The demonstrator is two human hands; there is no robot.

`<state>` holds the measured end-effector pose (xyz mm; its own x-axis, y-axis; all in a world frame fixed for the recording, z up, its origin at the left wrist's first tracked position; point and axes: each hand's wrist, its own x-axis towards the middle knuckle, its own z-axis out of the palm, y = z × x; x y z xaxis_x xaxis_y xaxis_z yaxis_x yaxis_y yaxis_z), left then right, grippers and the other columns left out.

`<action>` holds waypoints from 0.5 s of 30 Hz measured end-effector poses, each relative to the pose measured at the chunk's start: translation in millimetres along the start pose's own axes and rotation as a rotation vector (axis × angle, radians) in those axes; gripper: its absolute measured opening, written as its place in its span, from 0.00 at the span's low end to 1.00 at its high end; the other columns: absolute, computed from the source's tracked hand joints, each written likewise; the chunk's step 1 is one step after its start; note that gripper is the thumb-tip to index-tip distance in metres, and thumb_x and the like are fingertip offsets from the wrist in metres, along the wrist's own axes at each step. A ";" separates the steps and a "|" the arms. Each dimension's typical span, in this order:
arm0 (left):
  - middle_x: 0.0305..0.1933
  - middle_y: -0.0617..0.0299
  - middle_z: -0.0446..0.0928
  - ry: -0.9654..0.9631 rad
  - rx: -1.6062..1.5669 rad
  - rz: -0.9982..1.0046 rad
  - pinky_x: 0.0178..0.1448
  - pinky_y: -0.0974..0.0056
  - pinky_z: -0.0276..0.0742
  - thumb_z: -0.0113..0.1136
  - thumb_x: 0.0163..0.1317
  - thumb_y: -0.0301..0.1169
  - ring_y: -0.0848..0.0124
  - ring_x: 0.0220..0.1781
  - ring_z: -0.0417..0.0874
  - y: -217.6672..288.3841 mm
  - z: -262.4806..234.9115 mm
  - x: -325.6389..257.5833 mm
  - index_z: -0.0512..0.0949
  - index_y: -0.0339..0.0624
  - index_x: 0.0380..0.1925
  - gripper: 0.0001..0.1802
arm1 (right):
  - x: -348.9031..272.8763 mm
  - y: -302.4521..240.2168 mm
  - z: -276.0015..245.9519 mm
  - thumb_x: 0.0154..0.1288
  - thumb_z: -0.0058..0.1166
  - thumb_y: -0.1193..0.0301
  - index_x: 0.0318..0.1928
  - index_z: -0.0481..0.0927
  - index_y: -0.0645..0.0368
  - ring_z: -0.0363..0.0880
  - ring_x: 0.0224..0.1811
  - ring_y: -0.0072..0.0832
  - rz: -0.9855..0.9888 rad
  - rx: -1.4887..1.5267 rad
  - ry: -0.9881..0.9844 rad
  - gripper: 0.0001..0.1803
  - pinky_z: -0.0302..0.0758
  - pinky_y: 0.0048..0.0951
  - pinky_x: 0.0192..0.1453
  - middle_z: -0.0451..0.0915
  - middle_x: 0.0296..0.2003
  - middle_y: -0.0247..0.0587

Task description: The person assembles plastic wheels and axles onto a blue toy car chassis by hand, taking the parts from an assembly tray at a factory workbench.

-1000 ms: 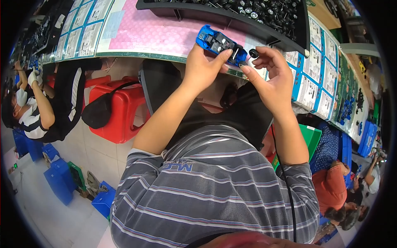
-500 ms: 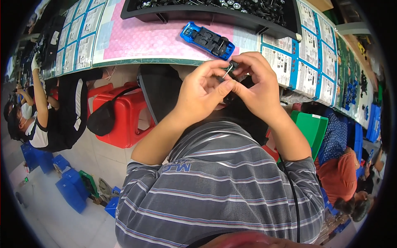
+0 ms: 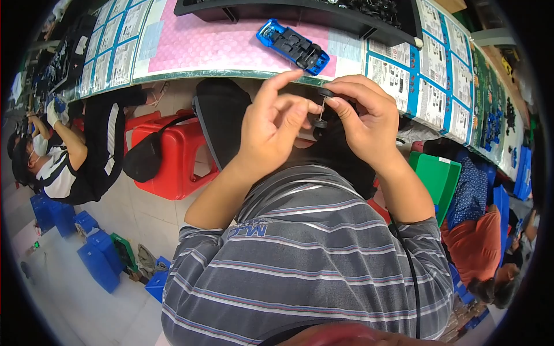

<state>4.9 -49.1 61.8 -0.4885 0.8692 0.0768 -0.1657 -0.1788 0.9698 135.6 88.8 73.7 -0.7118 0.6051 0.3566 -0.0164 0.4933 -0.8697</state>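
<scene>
1. The small axle part (image 3: 321, 111), held at the upper centre of the frame, is partly covered by fingertips; only a thin metal pin with small dark wheels at its ends can be made out, and its finer detail is too small to tell.
2. The black tray (image 3: 323, 14) along the top edge is cut off by the frame, and its dark contents are blurred.
3. A blue toy car chassis (image 3: 293, 46) is seen lying underside up on the pink mat (image 3: 196, 46) of the bench (image 3: 404, 75), just above the hands and apart from them.
4. Printed sheets (image 3: 438, 86) are laid along the bench at upper right and upper left.
5. A red stool (image 3: 173, 153) with a black bag (image 3: 141, 161) is seen left of centre, and another person in a striped top (image 3: 63, 167) is seated at far left.
6. The left hand (image 3: 271, 135) is closed in a grip on the pin's left side with thumb and fingers.
7. The right hand (image 3: 360, 118) is closed in a grip on the same part from the right, so the part is pinched between both hands, below the bench edge.
</scene>
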 end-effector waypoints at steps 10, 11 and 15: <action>0.44 0.57 0.79 -0.065 -0.072 0.085 0.40 0.74 0.84 0.66 0.62 0.18 0.76 0.37 0.83 -16.4 -2.7 -5.6 0.83 0.31 0.45 0.11 | -15.3 -15.7 1.7 0.57 0.60 0.82 0.39 0.86 0.64 0.83 0.32 0.32 0.051 0.096 -0.084 0.08 0.79 0.27 0.38 0.84 0.31 0.43; 0.43 0.57 0.80 -0.061 -0.092 0.113 0.39 0.74 0.84 0.66 0.61 0.18 0.76 0.37 0.84 -16.4 -1.9 -7.6 0.83 0.31 0.45 0.12 | -15.5 -14.2 0.5 0.57 0.60 0.83 0.39 0.86 0.64 0.83 0.31 0.32 0.011 0.099 -0.111 0.09 0.78 0.27 0.37 0.84 0.30 0.43; 0.41 0.57 0.80 -0.014 0.018 0.137 0.34 0.74 0.85 0.67 0.61 0.19 0.75 0.36 0.85 -14.0 6.5 -15.8 0.83 0.30 0.43 0.10 | -20.3 -8.7 -5.0 0.57 0.59 0.84 0.40 0.87 0.63 0.81 0.30 0.27 0.031 0.209 -0.163 0.11 0.77 0.26 0.36 0.83 0.28 0.40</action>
<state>20.4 -57.4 48.6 -0.4934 0.8436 0.2119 -0.0830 -0.2882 0.9540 153.7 75.3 75.8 -0.8179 0.5008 0.2834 -0.1253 0.3258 -0.9371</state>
